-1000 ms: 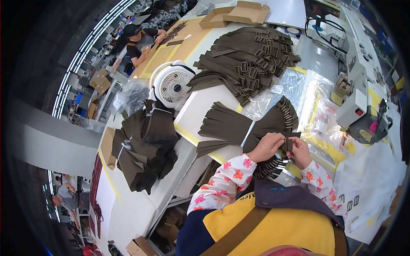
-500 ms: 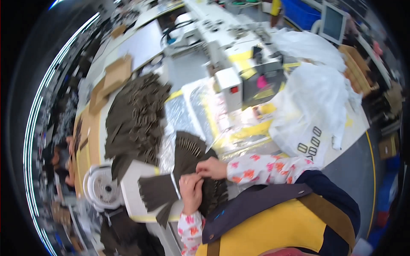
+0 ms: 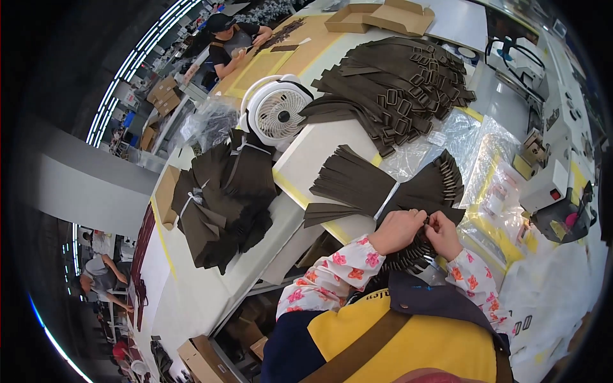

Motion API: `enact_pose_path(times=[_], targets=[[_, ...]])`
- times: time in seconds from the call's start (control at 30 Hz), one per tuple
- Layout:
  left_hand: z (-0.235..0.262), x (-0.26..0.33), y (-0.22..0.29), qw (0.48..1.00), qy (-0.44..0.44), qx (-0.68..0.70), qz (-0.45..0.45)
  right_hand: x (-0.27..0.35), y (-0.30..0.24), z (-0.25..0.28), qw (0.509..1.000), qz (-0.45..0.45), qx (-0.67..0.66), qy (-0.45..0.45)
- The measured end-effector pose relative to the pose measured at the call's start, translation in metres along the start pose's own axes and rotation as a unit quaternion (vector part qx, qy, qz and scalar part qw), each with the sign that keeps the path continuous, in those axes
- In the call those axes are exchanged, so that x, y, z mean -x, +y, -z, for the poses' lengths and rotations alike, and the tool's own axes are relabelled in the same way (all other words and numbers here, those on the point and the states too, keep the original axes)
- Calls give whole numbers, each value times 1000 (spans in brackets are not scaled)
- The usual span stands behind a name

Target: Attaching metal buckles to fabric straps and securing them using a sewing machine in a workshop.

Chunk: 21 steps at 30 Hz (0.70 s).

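A bundle of dark brown fabric straps (image 3: 354, 182) lies in front of me, cinched by a white tie (image 3: 387, 199) and fanned out at both ends. Its right side carries a row of folded, looped strap ends (image 3: 450, 175). Over this fan, my left hand (image 3: 397, 231) and my right hand (image 3: 443, 235) meet with fingertips pinched together. Between them is a dark strap end, mostly covered by the fingers. Beyond lies a big heap of similar straps with dark rectangular buckles (image 3: 402, 105).
Left of the bundle stands a white fan (image 3: 281, 113), with more tied strap bundles (image 3: 223, 191) nearby. A white machine (image 3: 552, 185) and clear plastic sheets (image 3: 476, 143) are at right. An open carton (image 3: 377, 18) is at the back. A co-worker (image 3: 230, 41) sits far left.
The view has swung left, so the bundle and heap appear farther right, and the co-worker and tied bundles show more fully. My hands stay pinched together at the strap bundle.
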<state>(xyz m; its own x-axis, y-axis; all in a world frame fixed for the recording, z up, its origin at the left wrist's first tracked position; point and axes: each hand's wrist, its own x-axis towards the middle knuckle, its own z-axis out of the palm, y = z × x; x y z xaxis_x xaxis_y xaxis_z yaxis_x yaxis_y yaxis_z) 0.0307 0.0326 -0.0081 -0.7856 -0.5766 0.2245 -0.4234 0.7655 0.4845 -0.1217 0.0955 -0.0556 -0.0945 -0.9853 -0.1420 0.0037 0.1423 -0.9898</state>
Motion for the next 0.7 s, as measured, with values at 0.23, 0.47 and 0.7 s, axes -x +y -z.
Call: enact_pose_path(times=[0.23,0.47,0.7], targets=[[-4,-4,-2,999,10,2,33,1,-18,-6,968,98,221,63],[3,-9,-12,957,-6,291,22,4,-6,10,994,-14,-104,-25],[-6,-9,-1,985,-13,167,-51,27,-4,37,995,5,-90,49]])
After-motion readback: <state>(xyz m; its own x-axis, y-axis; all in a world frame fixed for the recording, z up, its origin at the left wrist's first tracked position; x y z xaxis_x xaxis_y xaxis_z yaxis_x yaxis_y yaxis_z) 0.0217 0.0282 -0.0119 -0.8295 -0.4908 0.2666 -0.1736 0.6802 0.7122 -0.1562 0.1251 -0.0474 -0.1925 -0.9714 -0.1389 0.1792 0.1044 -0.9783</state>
